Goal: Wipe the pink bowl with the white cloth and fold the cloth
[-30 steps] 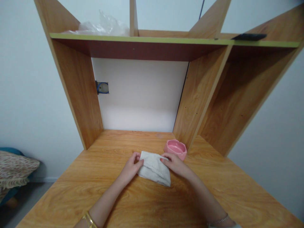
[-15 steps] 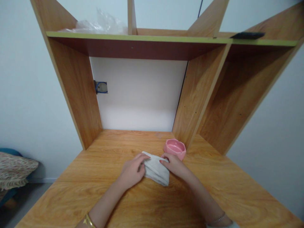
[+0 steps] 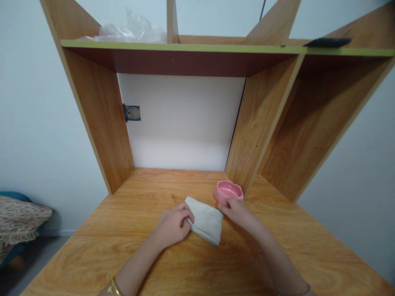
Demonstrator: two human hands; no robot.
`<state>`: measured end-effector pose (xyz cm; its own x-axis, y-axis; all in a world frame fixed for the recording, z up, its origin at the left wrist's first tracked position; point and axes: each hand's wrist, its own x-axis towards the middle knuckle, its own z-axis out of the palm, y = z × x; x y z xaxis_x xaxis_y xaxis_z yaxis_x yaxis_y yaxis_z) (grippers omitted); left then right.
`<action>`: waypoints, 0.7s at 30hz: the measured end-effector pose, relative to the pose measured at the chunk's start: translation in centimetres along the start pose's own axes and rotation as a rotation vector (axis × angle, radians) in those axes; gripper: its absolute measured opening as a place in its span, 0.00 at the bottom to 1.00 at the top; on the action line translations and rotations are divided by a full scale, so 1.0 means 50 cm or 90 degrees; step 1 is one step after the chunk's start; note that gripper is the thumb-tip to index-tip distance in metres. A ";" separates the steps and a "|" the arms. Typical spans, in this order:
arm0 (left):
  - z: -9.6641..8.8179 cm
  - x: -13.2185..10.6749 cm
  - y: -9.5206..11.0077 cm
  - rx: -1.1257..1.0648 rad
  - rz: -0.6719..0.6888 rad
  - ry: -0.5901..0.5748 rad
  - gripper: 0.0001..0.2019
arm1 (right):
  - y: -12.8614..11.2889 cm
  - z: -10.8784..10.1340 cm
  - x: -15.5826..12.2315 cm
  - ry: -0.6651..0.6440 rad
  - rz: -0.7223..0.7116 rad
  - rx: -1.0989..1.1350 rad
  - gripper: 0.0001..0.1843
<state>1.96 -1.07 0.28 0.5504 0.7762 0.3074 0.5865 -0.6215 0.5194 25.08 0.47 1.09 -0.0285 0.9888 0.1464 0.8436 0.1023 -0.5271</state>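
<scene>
A folded pale grey cloth (image 3: 205, 220) lies on the wooden desktop between my hands. My left hand (image 3: 175, 224) is closed on its left edge, thumb and fingers pinching the fabric. At the upper right corner of the cloth, my right hand (image 3: 234, 210) pinches the edge between thumb and fingertips. Just behind my right hand stands a pink ashtray (image 3: 227, 190) with faceted sides, its front partly covered by that hand.
The desktop (image 3: 160, 185) runs back to a white panel (image 3: 182, 123) with an open socket box (image 3: 132, 113). Wooden uprights (image 3: 253, 123) frame it. A clear plastic bag (image 3: 132, 31) and a flat black object (image 3: 328, 42) sit on the upper shelf. A patterned fabric (image 3: 21, 218) shows at left.
My right hand has shifted to the cloth's right corner, and the cloth looks flatter and smoother. My left fingers have curled in on its left edge.
</scene>
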 end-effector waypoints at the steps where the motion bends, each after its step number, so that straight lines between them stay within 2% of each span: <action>1: 0.000 0.001 -0.001 0.001 -0.010 0.002 0.11 | 0.000 0.000 -0.004 -0.019 0.022 -0.002 0.17; 6: 0.002 0.006 -0.006 0.049 -0.080 0.000 0.11 | -0.005 0.003 -0.013 -0.171 0.162 -0.004 0.24; 13: 0.002 0.009 -0.007 0.041 -0.127 -0.025 0.11 | -0.001 0.011 0.001 -0.276 0.165 0.090 0.18; 18: 0.008 0.003 0.001 -0.022 -0.004 0.006 0.16 | 0.034 -0.026 -0.005 -0.273 0.180 0.070 0.17; 21: 0.022 -0.003 0.014 -0.024 0.066 -0.038 0.21 | 0.068 -0.056 -0.010 -0.248 0.201 0.045 0.18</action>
<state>2.92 -1.74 -0.27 0.6423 0.6992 0.3140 0.5019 -0.6933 0.5172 29.44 0.03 1.57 0.0128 0.9381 -0.3461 0.8057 -0.2146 -0.5521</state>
